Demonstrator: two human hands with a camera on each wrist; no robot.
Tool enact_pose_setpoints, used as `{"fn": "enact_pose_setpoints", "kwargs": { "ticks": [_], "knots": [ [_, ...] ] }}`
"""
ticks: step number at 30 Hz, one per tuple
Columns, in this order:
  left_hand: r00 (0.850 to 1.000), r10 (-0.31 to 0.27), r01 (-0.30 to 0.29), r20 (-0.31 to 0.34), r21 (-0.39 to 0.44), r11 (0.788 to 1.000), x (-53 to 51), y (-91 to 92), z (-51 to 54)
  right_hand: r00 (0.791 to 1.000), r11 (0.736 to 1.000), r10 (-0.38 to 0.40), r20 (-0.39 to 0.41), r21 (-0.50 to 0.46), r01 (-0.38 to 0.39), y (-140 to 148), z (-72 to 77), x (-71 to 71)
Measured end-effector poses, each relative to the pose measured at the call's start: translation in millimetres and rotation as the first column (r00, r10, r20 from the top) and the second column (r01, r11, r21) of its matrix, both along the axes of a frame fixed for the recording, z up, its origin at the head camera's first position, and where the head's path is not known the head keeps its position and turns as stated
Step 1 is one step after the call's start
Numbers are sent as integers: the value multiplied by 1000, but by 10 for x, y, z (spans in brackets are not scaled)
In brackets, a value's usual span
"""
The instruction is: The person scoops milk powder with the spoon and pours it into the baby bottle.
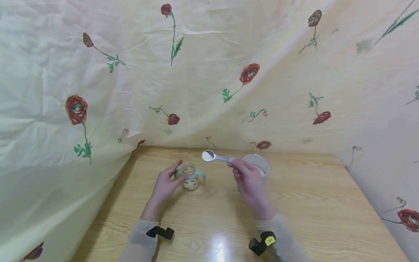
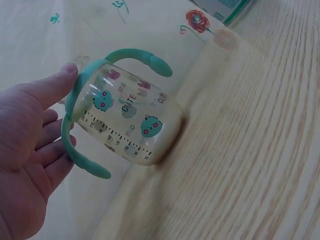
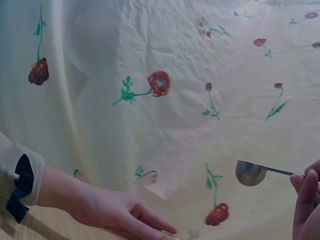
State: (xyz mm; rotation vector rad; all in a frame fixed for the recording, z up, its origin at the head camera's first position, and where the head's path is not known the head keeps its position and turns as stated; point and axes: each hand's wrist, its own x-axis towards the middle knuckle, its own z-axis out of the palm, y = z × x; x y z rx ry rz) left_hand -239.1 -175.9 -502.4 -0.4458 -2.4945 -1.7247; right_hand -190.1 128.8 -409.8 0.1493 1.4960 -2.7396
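My left hand (image 1: 166, 185) holds a clear baby bottle (image 1: 190, 185) near its neck, thumb on one side and fingers on the other. The bottle stands upright on the table without a lid. In the left wrist view, its mint-green handles (image 2: 134, 54) and printed scale show. My right hand (image 1: 251, 183) pinches the handle of a metal measuring spoon (image 1: 208, 156) above the table, right of the bottle. White powder fills part of the spoon's bowl. The right wrist view shows the rounded bowl (image 3: 251, 173) held level. Below the right hand stands an open canister (image 1: 267, 165) with white contents, partly hidden.
A light wooden table (image 1: 314, 203) carries everything. Behind it and along the sides hangs a cream cloth (image 1: 196, 83) printed with red flowers. Both forearms wear wrist-mounted cameras, one of them a dark device (image 1: 161, 232) on the left sleeve.
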Motion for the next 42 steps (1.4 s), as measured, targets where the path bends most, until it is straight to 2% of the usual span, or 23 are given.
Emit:
{"fn": "enact_pose_setpoints", "kwargs": {
  "ticks": [5,11,17,24,34,42],
  "knots": [
    [1000,-1,1,7,-24,1000,-27,-5,-19,999,1000,8,52,-29,-6,-222,-135,-129],
    [999,19,-16,34,-73,997,-33,-19,-55,997,999,-2,74,42,-1,-438,-372,-306],
    [998,18,-13,61,-82,997,-23,-11,-87,993,994,-25,114,104,13,-493,-523,-357],
    [996,41,-36,80,-65,997,6,-7,-51,994,990,-6,113,138,-10,-469,-531,-364],
    [996,47,-44,75,-49,998,-5,-13,-72,995,977,7,99,212,-28,-492,-554,-372],
    [998,34,-33,58,-24,999,-39,-10,-128,998,944,1,63,328,-22,-500,-587,-382]
  ]
}}
